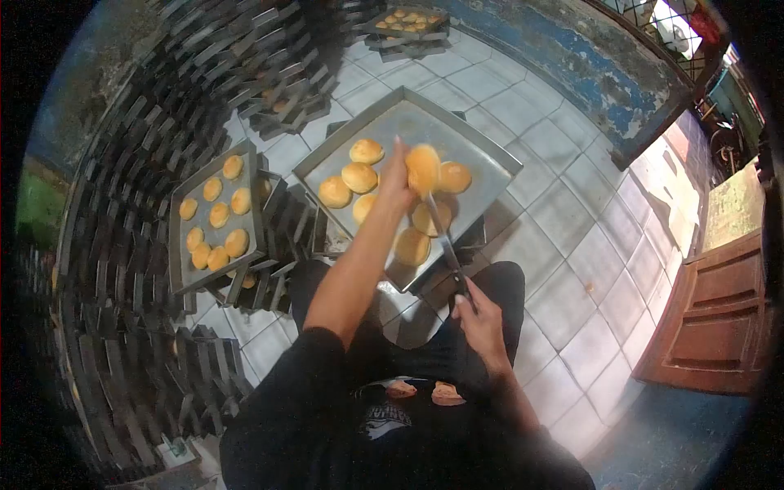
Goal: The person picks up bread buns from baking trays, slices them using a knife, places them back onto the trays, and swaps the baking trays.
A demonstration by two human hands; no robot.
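Note:
Above a metal baking tray (482,189), my left hand (396,178) grips a golden round bun (423,170). The bun looks slightly blurred, and my fingers behind it are partly hidden. My right hand (483,325) is closed around the dark handle of a long knife (442,229). Its blade points up and away from me, with the tip at the lower side of the held bun; whether it has entered the bun I cannot tell. Several more buns lie in the tray, among them one bun (455,177) to the right and another bun (335,192) to the left.
To the left, a second tray (175,241) of buns rests on stacked trays. Many dark metal trays (122,212) are piled along the left side. Another tray (408,33) of buns stands far back on the tiled floor (563,245). A wooden door (710,314) is at right.

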